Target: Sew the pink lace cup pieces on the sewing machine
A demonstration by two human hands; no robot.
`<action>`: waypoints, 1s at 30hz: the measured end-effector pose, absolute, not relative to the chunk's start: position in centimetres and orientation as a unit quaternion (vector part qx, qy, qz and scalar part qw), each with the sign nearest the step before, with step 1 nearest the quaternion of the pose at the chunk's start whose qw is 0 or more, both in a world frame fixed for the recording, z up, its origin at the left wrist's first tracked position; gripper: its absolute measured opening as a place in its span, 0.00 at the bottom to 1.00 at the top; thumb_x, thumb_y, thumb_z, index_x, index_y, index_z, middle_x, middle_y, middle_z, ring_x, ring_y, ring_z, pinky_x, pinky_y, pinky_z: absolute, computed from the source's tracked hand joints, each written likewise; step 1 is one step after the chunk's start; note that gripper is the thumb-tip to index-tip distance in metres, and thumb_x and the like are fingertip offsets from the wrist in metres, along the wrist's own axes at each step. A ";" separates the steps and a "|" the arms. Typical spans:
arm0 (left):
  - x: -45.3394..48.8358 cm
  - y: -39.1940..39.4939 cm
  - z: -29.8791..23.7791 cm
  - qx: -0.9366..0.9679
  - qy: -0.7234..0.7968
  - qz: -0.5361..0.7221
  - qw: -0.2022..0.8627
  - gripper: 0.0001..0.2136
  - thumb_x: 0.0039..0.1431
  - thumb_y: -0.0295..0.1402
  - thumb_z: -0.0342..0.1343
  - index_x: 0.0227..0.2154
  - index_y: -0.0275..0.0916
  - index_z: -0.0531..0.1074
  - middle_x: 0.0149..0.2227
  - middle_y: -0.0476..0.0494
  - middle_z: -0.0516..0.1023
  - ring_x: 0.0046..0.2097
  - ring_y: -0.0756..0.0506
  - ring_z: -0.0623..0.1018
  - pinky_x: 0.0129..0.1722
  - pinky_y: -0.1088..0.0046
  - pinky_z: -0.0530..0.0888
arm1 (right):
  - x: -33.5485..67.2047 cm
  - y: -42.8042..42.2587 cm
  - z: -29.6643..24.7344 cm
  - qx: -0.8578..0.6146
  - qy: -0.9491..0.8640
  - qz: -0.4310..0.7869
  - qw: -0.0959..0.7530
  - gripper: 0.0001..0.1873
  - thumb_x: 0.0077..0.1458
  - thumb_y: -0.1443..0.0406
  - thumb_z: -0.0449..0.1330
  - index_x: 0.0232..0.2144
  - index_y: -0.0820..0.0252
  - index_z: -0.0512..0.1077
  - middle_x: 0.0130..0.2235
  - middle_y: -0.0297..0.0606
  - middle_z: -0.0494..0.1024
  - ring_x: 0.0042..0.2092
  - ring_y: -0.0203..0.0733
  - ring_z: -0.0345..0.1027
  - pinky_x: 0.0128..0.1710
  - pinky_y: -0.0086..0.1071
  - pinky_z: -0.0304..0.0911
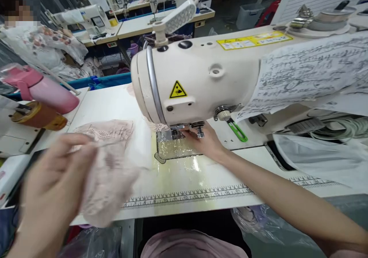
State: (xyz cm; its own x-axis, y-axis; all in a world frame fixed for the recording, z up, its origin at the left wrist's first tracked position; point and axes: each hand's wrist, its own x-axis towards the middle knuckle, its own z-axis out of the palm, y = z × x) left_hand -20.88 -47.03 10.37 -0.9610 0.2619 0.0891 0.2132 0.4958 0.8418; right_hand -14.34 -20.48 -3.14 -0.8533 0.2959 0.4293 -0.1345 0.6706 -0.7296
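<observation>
A cream sewing machine (201,74) stands on a white table (178,181). My right hand (205,141) reaches under its head, fingers at the presser foot (184,129) above the metal needle plate (172,147); whether they grip anything is hidden. My left hand (57,181) is near the front left, blurred by motion, its fingers closed on a piece of pale pink lace fabric (109,162) that hangs off the table edge.
Printed patterned cloth (304,74) drapes over the machine arm. A pink bottle (43,89) and an orange one (37,116) lie at left. A person (43,47) sits at back left near other sewing machines (86,20). A ruler strip (189,196) runs along the table front.
</observation>
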 end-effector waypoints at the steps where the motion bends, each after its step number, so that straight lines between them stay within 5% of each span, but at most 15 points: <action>1: -21.1 -45.8 9.2 0.156 0.864 0.471 0.088 0.16 0.58 0.49 0.57 0.39 0.42 0.68 0.21 0.57 0.68 0.20 0.53 0.68 0.17 0.81 0.63 | -14.4 -20.4 -3.2 -0.047 -0.880 0.391 0.266 0.07 0.59 0.69 0.58 0.32 0.58 0.76 0.36 0.39 0.78 0.44 0.48 0.72 0.46 0.47 0.68; 4: -22.5 -42.1 5.3 0.274 0.868 0.361 0.202 0.15 0.64 0.49 0.48 0.37 0.41 0.68 0.21 0.54 0.70 0.21 0.50 0.69 0.18 0.77 0.62 | -14.4 -20.1 -3.6 -0.038 -0.895 0.347 0.278 0.08 0.59 0.70 0.57 0.33 0.58 0.77 0.38 0.39 0.79 0.45 0.48 0.71 0.45 0.44 0.68; 10: -22.2 -39.4 1.3 0.534 0.824 0.091 -0.166 0.10 0.67 0.32 0.48 0.40 0.35 0.73 0.38 0.40 0.80 0.38 0.42 0.78 0.33 0.67 0.72 | -14.3 -19.8 -4.0 -0.014 -0.907 0.254 0.336 0.13 0.58 0.73 0.54 0.39 0.58 0.76 0.39 0.40 0.78 0.44 0.46 0.70 0.44 0.38 0.66; 15: -20.1 -39.4 -0.7 0.613 0.758 0.038 -0.219 0.18 0.65 0.31 0.50 0.53 0.23 0.68 0.53 0.29 0.75 0.53 0.35 0.76 0.47 0.60 0.75 | -13.9 -20.1 -3.4 0.099 -0.926 0.117 0.344 0.21 0.57 0.76 0.51 0.46 0.52 0.74 0.40 0.33 0.80 0.39 0.40 0.70 0.46 0.36 0.62; 19: -20.7 -39.3 -1.9 0.635 0.748 0.042 -0.187 0.21 0.65 0.30 0.47 0.57 0.23 0.66 0.58 0.30 0.71 0.59 0.36 0.71 0.55 0.59 0.72 | -13.8 -20.5 -3.8 0.090 -0.946 0.034 0.309 0.21 0.57 0.77 0.52 0.48 0.56 0.72 0.47 0.34 0.79 0.38 0.38 0.71 0.50 0.37 0.62; 30: -21.7 -39.4 -2.0 0.604 0.779 0.055 -0.156 0.25 0.61 0.32 0.46 0.59 0.25 0.64 0.59 0.30 0.70 0.61 0.34 0.70 0.56 0.56 0.70 | -13.4 -20.9 -2.9 0.035 -0.986 0.061 0.154 0.23 0.59 0.74 0.52 0.54 0.51 0.69 0.50 0.39 0.77 0.48 0.45 0.70 0.42 0.38 0.68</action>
State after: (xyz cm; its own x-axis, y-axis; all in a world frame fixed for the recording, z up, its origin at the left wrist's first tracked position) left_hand -21.68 -39.36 -2.05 -0.2208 0.9248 0.3099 0.9593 0.2633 -0.1023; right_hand -13.44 -20.91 -2.87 -0.9502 -0.0497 0.3078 -0.0871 0.9902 -0.1089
